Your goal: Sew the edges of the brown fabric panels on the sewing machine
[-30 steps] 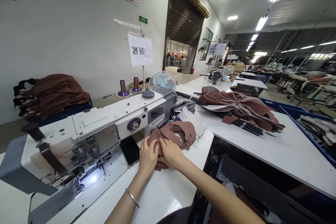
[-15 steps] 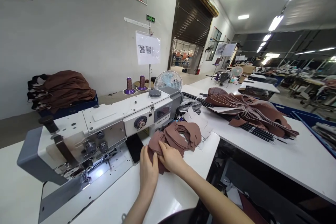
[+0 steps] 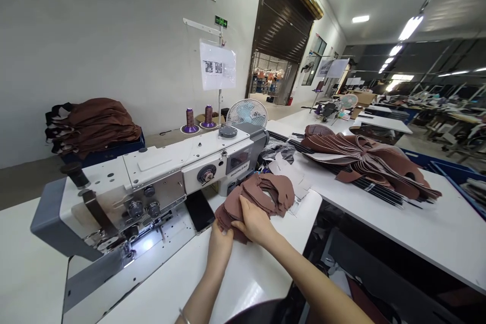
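Note:
A pile of brown cut fabric pieces (image 3: 283,192), curved and overlapping, lies on the white table beside the sewing machine (image 3: 207,174). My left hand (image 3: 220,245) grips the near-left edge of the pile between thumb and fingers; its fingertips are partly hidden. On top of the same pieces, my right hand (image 3: 257,224) presses with its fingers, and its thumb reaches left along the near edge. A black phone (image 3: 200,211) lies flat at the machine's base, just left of the pile.
Purple-based thread spools (image 3: 190,122) and a fan (image 3: 246,114) stand behind the machine. On the adjoining table (image 3: 383,220) a bigger stack of brown pieces (image 3: 364,157) lies over black strips (image 3: 374,193). A blue crate (image 3: 110,155) of brown fabric sits by the wall.
My left hand has moved down, and its fingers now curl around the near edge of the pieces. My right hand has shifted slightly right and apart from it. The view has turned slightly.

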`<state>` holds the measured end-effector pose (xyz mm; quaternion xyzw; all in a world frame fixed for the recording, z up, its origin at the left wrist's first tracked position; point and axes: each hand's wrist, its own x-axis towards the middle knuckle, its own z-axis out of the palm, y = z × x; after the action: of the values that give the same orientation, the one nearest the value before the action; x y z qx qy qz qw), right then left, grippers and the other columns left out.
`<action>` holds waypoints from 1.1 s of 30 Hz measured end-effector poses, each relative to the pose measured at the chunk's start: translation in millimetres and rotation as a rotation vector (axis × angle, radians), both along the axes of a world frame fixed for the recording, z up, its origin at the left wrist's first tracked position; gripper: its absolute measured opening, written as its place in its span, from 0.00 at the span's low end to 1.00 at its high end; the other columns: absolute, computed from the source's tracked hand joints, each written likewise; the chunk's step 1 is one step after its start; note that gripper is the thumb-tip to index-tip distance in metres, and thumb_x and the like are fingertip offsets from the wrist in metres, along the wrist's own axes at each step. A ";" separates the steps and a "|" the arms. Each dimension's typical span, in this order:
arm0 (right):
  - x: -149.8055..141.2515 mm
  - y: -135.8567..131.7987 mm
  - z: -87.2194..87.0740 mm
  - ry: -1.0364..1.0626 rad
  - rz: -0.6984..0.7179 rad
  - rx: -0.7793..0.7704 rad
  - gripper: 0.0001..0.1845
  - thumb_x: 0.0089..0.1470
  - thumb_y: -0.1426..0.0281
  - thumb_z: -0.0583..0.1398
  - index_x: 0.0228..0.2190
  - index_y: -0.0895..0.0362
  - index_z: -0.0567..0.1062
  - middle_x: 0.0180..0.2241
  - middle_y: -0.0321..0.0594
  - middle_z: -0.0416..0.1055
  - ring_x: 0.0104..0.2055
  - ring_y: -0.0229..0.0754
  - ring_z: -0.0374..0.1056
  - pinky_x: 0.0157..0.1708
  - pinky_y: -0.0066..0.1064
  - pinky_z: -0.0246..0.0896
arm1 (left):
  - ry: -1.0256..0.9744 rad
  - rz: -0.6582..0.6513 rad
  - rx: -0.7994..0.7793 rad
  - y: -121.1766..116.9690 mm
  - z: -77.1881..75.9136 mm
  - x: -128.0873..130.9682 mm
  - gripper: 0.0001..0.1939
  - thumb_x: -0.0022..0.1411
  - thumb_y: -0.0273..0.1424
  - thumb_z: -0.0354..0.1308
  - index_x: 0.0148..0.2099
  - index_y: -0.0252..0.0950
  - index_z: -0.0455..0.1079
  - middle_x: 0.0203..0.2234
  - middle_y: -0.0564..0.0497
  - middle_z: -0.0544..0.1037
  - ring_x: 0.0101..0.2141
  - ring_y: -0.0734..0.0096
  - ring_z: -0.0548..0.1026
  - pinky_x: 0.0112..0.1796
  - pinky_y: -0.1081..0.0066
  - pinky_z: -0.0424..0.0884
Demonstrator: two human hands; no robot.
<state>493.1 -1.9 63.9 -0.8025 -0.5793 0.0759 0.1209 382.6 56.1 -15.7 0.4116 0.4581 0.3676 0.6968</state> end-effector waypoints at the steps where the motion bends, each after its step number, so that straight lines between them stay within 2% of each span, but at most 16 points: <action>1: 1.0 1.9 -0.5 0.014 -0.001 0.004 0.42 0.54 0.61 0.59 0.62 0.68 0.51 0.61 0.59 0.54 0.61 0.56 0.56 0.56 0.42 0.54 | -0.024 0.010 -0.023 1.9 1.7 -1.5 0.24 0.43 0.20 0.62 0.46 0.35 0.66 0.35 0.45 0.78 0.44 0.57 0.75 0.44 0.65 0.70; 6: 5.1 12.5 -6.8 0.091 -0.012 -0.003 0.43 0.55 0.60 0.58 0.63 0.67 0.48 0.57 0.60 0.61 0.55 0.57 0.64 0.50 0.41 0.59 | -0.176 0.075 -0.181 5.4 11.7 3.0 0.24 0.48 0.19 0.60 0.49 0.37 0.63 0.36 0.46 0.77 0.38 0.63 0.77 0.41 0.64 0.73; 9: 6.2 12.4 -11.3 0.125 -0.039 0.029 0.42 0.55 0.61 0.58 0.63 0.65 0.49 0.58 0.58 0.60 0.57 0.56 0.62 0.51 0.41 0.58 | -0.254 0.129 -0.262 2.1 18.0 7.6 0.22 0.52 0.20 0.58 0.49 0.36 0.60 0.35 0.46 0.77 0.35 0.67 0.77 0.39 0.64 0.74; 11: 7.5 8.7 -14.2 0.150 -0.061 0.052 0.41 0.55 0.61 0.58 0.64 0.62 0.48 0.59 0.57 0.58 0.57 0.56 0.62 0.51 0.42 0.58 | -0.289 0.132 -0.297 -0.5 22.1 8.7 0.18 0.53 0.20 0.58 0.47 0.34 0.62 0.33 0.46 0.77 0.33 0.68 0.77 0.37 0.66 0.74; 15: 14.2 -1.3 -17.6 0.226 -0.035 0.085 0.41 0.55 0.61 0.58 0.64 0.60 0.49 0.58 0.54 0.61 0.58 0.53 0.61 0.52 0.41 0.57 | -0.349 0.062 -0.336 -2.0 28.0 7.5 0.10 0.54 0.24 0.60 0.41 0.32 0.68 0.34 0.45 0.77 0.31 0.70 0.76 0.33 0.71 0.73; 18: 21.0 -8.4 -19.3 0.290 0.048 0.099 0.40 0.54 0.59 0.59 0.63 0.58 0.52 0.58 0.49 0.62 0.58 0.48 0.61 0.54 0.36 0.56 | -0.369 -0.005 -0.382 0.2 28.5 5.6 0.13 0.54 0.29 0.62 0.43 0.32 0.70 0.35 0.44 0.78 0.29 0.68 0.76 0.30 0.69 0.73; 20: 24.5 -14.3 -22.8 0.322 0.086 0.127 0.42 0.53 0.57 0.60 0.63 0.59 0.53 0.59 0.49 0.60 0.60 0.48 0.59 0.56 0.37 0.55 | -0.389 -0.067 -0.395 0.6 28.0 4.3 0.15 0.54 0.30 0.62 0.44 0.31 0.71 0.36 0.42 0.79 0.30 0.65 0.77 0.30 0.67 0.74; 23: 27.5 -27.4 -34.5 0.388 0.117 0.237 0.43 0.53 0.54 0.59 0.63 0.60 0.52 0.60 0.51 0.58 0.61 0.51 0.57 0.58 0.41 0.52 | -0.412 -0.150 -0.367 -5.2 29.5 2.8 0.17 0.52 0.29 0.63 0.45 0.29 0.72 0.37 0.40 0.79 0.34 0.61 0.78 0.36 0.64 0.74; 25: 27.7 -39.4 -45.7 0.417 0.130 0.332 0.44 0.53 0.52 0.58 0.63 0.59 0.50 0.60 0.52 0.58 0.61 0.52 0.57 0.58 0.43 0.53 | -0.415 -0.178 -0.294 -14.1 32.7 1.9 0.21 0.48 0.29 0.66 0.46 0.29 0.72 0.40 0.39 0.79 0.40 0.57 0.77 0.42 0.63 0.73; 29: 23.6 -66.0 -68.6 0.401 0.118 0.489 0.46 0.56 0.51 0.55 0.64 0.61 0.42 0.62 0.56 0.53 0.63 0.54 0.53 0.59 0.45 0.51 | -0.465 -0.220 0.064 -37.2 36.4 0.0 0.30 0.43 0.30 0.69 0.51 0.33 0.70 0.52 0.41 0.72 0.54 0.54 0.68 0.55 0.63 0.64; 31: 20.9 -76.6 -78.2 0.383 0.086 0.523 0.46 0.57 0.51 0.54 0.64 0.63 0.40 0.61 0.59 0.53 0.63 0.55 0.52 0.59 0.47 0.52 | -0.468 -0.254 0.130 -47.3 32.9 -1.0 0.30 0.45 0.32 0.68 0.52 0.33 0.67 0.52 0.41 0.72 0.54 0.55 0.68 0.55 0.62 0.64; 33: 19.4 -83.4 -85.5 0.338 0.072 0.551 0.46 0.58 0.52 0.53 0.64 0.64 0.39 0.60 0.60 0.54 0.62 0.56 0.54 0.58 0.47 0.55 | -0.456 -0.293 0.099 -54.0 26.5 -1.3 0.31 0.47 0.33 0.68 0.53 0.33 0.64 0.48 0.40 0.75 0.50 0.55 0.72 0.52 0.61 0.67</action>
<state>512.5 -85.3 -21.6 -0.6948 -0.5777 0.0527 0.4251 381.3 2.1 10.9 0.4134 0.2065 0.3681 0.8068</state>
